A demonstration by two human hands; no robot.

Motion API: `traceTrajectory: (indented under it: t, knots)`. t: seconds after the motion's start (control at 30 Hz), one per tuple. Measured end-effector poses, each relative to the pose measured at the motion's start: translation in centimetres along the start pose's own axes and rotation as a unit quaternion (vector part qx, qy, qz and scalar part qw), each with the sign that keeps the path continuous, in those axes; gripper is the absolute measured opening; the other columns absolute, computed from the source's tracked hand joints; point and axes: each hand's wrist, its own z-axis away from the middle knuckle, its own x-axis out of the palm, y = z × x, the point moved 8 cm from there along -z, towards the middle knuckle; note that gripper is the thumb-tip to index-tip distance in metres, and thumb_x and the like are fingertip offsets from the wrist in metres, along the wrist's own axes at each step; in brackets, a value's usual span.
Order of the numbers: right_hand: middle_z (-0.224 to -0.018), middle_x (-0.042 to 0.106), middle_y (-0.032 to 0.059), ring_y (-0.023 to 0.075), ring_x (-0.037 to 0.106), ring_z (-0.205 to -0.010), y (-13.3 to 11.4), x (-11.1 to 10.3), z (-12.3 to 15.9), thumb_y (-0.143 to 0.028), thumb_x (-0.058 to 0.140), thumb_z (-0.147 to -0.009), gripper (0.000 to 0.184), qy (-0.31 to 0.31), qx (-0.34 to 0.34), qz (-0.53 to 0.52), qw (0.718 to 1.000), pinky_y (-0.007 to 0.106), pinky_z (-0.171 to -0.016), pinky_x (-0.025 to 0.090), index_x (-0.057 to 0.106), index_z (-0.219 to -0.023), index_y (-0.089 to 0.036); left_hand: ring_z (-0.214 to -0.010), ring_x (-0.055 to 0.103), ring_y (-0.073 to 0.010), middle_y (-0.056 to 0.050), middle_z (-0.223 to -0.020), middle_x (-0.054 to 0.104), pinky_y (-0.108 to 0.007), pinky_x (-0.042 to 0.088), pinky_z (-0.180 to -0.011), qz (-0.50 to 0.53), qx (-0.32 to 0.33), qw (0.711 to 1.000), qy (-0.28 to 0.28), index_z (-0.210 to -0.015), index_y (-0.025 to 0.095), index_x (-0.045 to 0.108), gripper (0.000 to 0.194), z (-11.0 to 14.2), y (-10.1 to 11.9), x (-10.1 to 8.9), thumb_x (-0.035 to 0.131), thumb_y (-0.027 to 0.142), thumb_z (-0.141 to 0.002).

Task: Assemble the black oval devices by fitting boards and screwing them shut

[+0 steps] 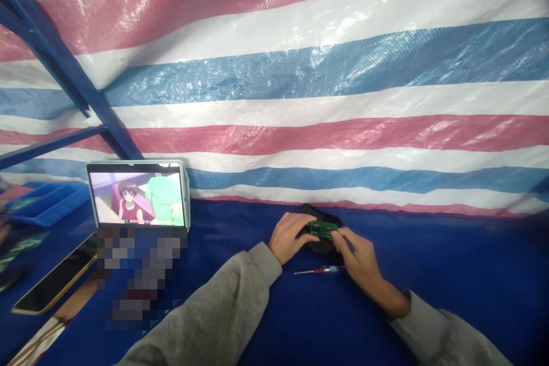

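Observation:
A small green circuit board is held between both hands above the blue table. My left hand pinches its left end between thumb and fingers. At the right end, the fingers of my right hand are closed on the board's edge. Behind and under the board lies a black object, partly hidden, its kind unclear. A screwdriver with a red and clear handle rests on the table just below the board, its tip pointing left and its far end close to my right hand.
A tablet in a pale case stands at the left, playing a cartoon. Near it lie a phone and a blue tray. Another person's arm reaches in at lower left. A striped sheet hangs behind the table.

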Motion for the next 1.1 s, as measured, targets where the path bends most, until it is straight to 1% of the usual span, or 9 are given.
traceTrajectory:
  t: [0.07, 0.13, 0.2, 0.27, 0.4, 0.57, 0.77, 0.87, 1.1]
  knots:
    - [-0.061, 0.062, -0.0003, 0.0145, 0.059, -0.056, 0.2, 0.2, 0.0, -0.042, 0.042, -0.093, 0.036, -0.007, 0.008, -0.01, 1.0, 0.026, -0.061, 0.049, 0.063, -0.074, -0.021, -0.096, 0.066, -0.0217, -0.008, -0.105, 0.07, -0.034, 0.048, -0.085, -0.001, 0.005, 1.0, 0.012, -0.11, 0.018, 0.061, 0.035, 0.0, 0.1, -0.2, 0.058, 0.047, -0.09]
    - [-0.073, 0.068, 0.0016, 0.0167, 0.065, -0.065, 0.5, 0.4, 0.1, -0.043, 0.046, -0.092, 0.031, -0.005, 0.018, -0.018, 1.0, 0.028, -0.068, 0.052, 0.067, -0.097, -0.02, -0.094, 0.066, -0.0213, -0.008, -0.103, 0.07, -0.034, 0.048, -0.084, 0.001, 0.006, 1.0, 0.018, -0.109, 0.018, 0.062, 0.034, 0.0, 0.1, -0.2, 0.057, 0.046, -0.09]
    - [-0.086, 0.071, 0.0038, 0.0188, 0.067, -0.075, 0.8, 0.4, 0.2, -0.044, 0.051, -0.089, 0.039, 0.004, 0.024, -0.019, 1.0, 0.031, -0.075, 0.053, 0.061, -0.118, -0.02, -0.094, 0.066, -0.021, -0.008, -0.104, 0.07, -0.034, 0.048, -0.085, 0.007, 0.004, 1.0, 0.022, -0.112, 0.018, 0.061, 0.033, 0.0, 0.0, -0.3, 0.057, 0.044, -0.091]
    - [-0.095, 0.072, 0.0059, 0.0201, 0.068, -0.082, 0.9, 0.3, 0.3, -0.044, 0.055, -0.087, 0.045, 0.018, 0.021, -0.014, 1.0, 0.033, -0.08, 0.054, 0.057, -0.125, -0.02, -0.095, 0.066, -0.0211, -0.008, -0.105, 0.07, -0.034, 0.049, -0.086, 0.013, -0.001, 1.0, 0.027, -0.115, 0.018, 0.06, 0.034, 0.1, -0.1, -0.3, 0.057, 0.043, -0.091]
    - [-0.107, 0.07, 0.0083, 0.0208, 0.068, -0.088, 0.7, 0.3, 0.5, -0.04, 0.055, -0.088, 0.039, 0.025, -0.011, -0.006, 1.0, 0.034, -0.084, 0.053, 0.061, -0.121, -0.019, -0.098, 0.065, -0.0212, -0.008, -0.108, 0.069, -0.034, 0.051, -0.089, 0.021, -0.001, 0.999, 0.028, -0.118, 0.02, 0.059, 0.036, 0.2, -0.2, -0.2, 0.057, 0.043, -0.091]
    - [-0.101, 0.071, 0.0065, 0.0191, 0.068, -0.08, 0.6, 0.3, 0.5, -0.037, 0.055, -0.089, 0.034, 0.027, -0.025, 0.002, 0.999, 0.032, -0.079, 0.055, 0.063, -0.117, -0.02, -0.102, 0.064, -0.0208, -0.008, -0.114, 0.067, -0.034, 0.051, -0.091, 0.018, 0.012, 0.999, 0.025, -0.126, 0.021, 0.055, 0.038, 0.2, 0.1, -0.2, 0.058, 0.038, -0.092]
    - [-0.096, 0.073, 0.0073, 0.0211, 0.07, -0.086, -0.1, 0.1, 0.7, -0.035, 0.054, -0.09, 0.039, 0.047, -0.061, 0.024, 0.997, 0.032, -0.079, 0.057, 0.06, -0.125, -0.018, -0.096, 0.066, -0.0201, -0.007, -0.109, 0.069, -0.033, 0.052, -0.087, 0.016, 0.03, 0.998, 0.044, -0.123, 0.02, 0.057, 0.035, 0.3, 0.4, -0.6, 0.059, 0.035, -0.092]
    - [-0.093, 0.074, 0.0066, 0.0211, 0.071, -0.085, -0.4, -0.2, 0.7, -0.035, 0.054, -0.089, 0.041, 0.061, -0.07, 0.027, 0.995, 0.032, -0.079, 0.057, 0.06, -0.126, -0.018, -0.097, 0.066, -0.0201, -0.008, -0.11, 0.069, -0.033, 0.052, -0.087, 0.015, 0.028, 0.999, 0.041, -0.124, 0.019, 0.056, 0.036, 0.3, 0.4, -0.6, 0.059, 0.035, -0.091]
    - [-0.099, 0.074, 0.0073, 0.022, 0.071, -0.089, 0.0, -0.1, 0.9, -0.035, 0.056, -0.089, 0.038, 0.059, -0.063, 0.027, 0.996, 0.031, -0.08, 0.058, 0.063, -0.122, -0.018, -0.097, 0.067, -0.0206, -0.008, -0.109, 0.069, -0.034, 0.054, -0.087, 0.014, 0.017, 0.999, 0.04, -0.124, 0.02, 0.057, 0.037, 0.3, 0.3, -0.6, 0.057, 0.038, -0.092]
